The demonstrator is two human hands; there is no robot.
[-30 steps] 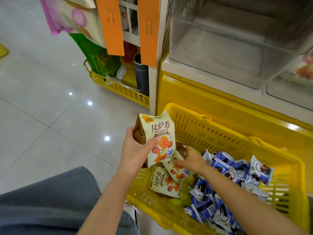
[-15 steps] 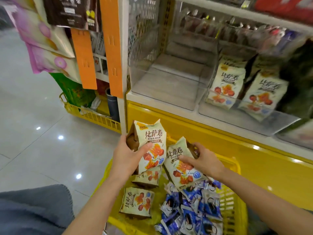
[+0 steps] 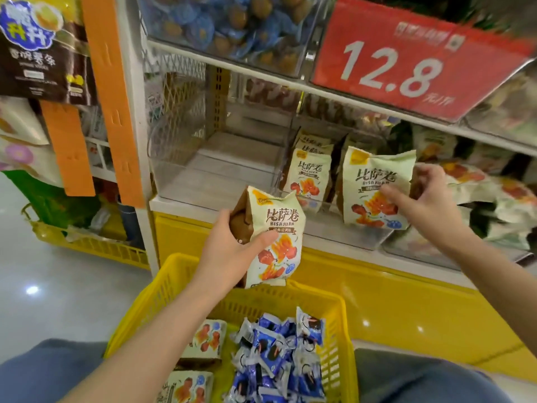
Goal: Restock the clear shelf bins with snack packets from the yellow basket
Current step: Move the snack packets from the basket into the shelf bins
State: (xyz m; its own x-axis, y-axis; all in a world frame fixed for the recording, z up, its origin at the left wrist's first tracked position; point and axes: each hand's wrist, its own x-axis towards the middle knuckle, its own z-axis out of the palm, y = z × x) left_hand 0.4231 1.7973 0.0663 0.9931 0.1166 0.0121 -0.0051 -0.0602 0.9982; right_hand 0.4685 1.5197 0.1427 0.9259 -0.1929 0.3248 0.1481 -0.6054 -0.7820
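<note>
Restocking is being judged as partly done. Above the yellow basket and towards its left, a clear bin is being shown with nothing in it. Directly above the basket's far rim, a cream snack packet is being gripped by the left hand, with the thumb laid across the front and the fingers curled behind the brown side. Above the basket and a little to the right, a second bin is being filled: a few matching packets are standing upright inside. Further right, another packet is being pinched by the right hand, fingers clamped on its right edge, at that bin's front. Inside the basket, two more cream packets and a heap of blue packets are lying, so most of the work is being reckoned as left to do
</note>
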